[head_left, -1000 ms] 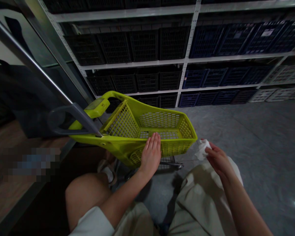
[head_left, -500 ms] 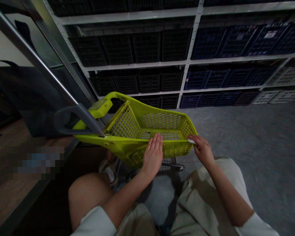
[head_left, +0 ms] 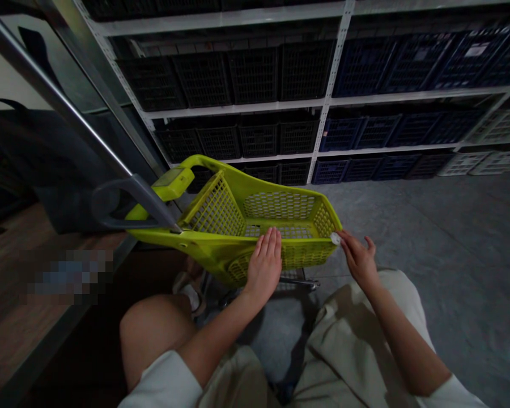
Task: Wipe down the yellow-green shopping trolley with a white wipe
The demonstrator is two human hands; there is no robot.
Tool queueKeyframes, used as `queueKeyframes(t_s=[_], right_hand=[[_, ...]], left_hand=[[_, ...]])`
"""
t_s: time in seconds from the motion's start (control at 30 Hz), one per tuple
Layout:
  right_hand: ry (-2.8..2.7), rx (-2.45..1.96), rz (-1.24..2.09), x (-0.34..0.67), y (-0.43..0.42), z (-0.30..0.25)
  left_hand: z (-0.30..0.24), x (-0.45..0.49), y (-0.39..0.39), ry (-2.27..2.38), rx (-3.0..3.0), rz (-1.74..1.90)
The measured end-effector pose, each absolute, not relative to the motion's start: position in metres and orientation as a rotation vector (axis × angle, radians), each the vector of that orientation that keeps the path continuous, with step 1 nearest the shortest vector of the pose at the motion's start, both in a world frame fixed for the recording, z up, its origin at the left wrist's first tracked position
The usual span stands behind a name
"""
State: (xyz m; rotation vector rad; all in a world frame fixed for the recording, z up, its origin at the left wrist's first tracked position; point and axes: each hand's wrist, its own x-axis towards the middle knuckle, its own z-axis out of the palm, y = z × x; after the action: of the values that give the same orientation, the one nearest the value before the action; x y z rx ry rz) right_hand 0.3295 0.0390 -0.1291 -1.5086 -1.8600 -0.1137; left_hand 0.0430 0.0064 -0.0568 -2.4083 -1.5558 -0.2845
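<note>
A yellow-green plastic shopping cart (head_left: 208, 243) stands in front of my knees, its basket bare inside. My left hand (head_left: 265, 260) lies on the near rim with fingers stretched out, so it is open and holds nothing. At the right front corner of the basket, my right hand (head_left: 360, 258) pinches a small crumpled white wipe (head_left: 335, 238) between thumb and fingers. The wipe touches the rim there; whether it is paper or cloth I cannot tell. A grey loop handle (head_left: 147, 198) on a metal pole crosses the cart's left end.
White metal shelving (head_left: 323, 122) with rows of black crates (head_left: 258, 73) and blue crates (head_left: 365, 62) lines the far side. A wooden bench top (head_left: 17, 317) runs along the left, below a dark bag (head_left: 63, 170). Grey concrete floor (head_left: 429, 226) spreads to the right.
My right hand has slid slightly right along the corner of the rim with the wipe, and one finger has lifted. My left hand stays on the near rim.
</note>
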Motion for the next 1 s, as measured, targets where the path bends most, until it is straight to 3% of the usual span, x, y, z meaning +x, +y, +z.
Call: queueKeyframes(t_s=[0.4, 0.67, 1.0], right_hand=[[-1.915, -1.478, -0.206, 0.323, 0.033, -0.127], [-1.702, -1.444, -0.058, 0.323, 0.036, -0.123], [-2.019, -1.448, 0.099, 0.347, 0.048, -0.094]], left_hand=[[-0.057, 0.043, 0.007, -1.568, -2.404, -0.3], [-0.055, 0.043, 0.006, -1.564, -2.41, -0.248], [-0.056, 0.043, 0.007, -1.56, -2.397, -0.241]])
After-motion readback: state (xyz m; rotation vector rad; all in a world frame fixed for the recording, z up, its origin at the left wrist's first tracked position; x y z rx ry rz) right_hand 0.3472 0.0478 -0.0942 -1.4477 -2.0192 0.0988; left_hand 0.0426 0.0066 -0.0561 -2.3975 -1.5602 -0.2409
